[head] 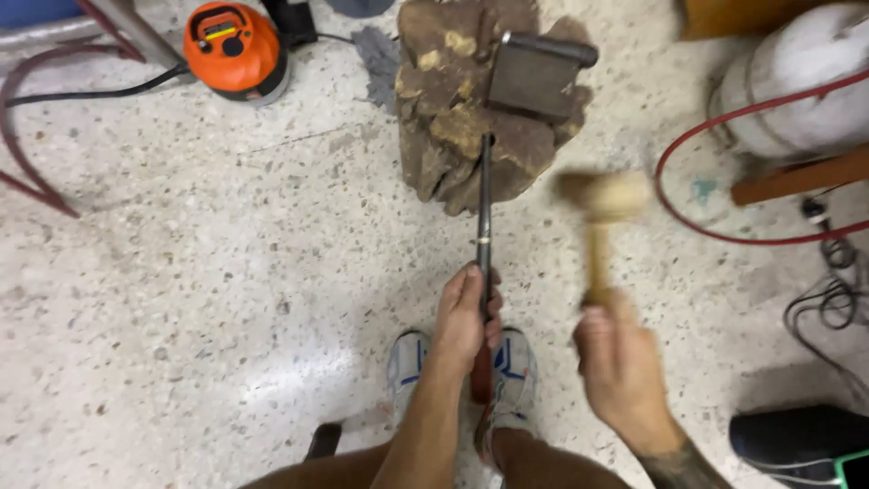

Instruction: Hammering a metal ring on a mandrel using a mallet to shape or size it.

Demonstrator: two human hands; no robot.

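Fingers (471, 294) clamp chisel (485, 208) on stump (453, 118), right hand (620, 362) grips mallet (605, 199), hose (724, 181) nearby

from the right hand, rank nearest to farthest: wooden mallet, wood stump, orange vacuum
1. wooden mallet: held in the right hand, head raised and blurred.
2. wood stump: ahead, up and to the left.
3. orange vacuum: far upper left on the floor.

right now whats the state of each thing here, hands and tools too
left hand: gripping the chisel
chisel: tip against the wood stump
right hand: gripping the wooden mallet
wooden mallet: raised, motion-blurred
wood stump: on the floor
metal block: resting on stump
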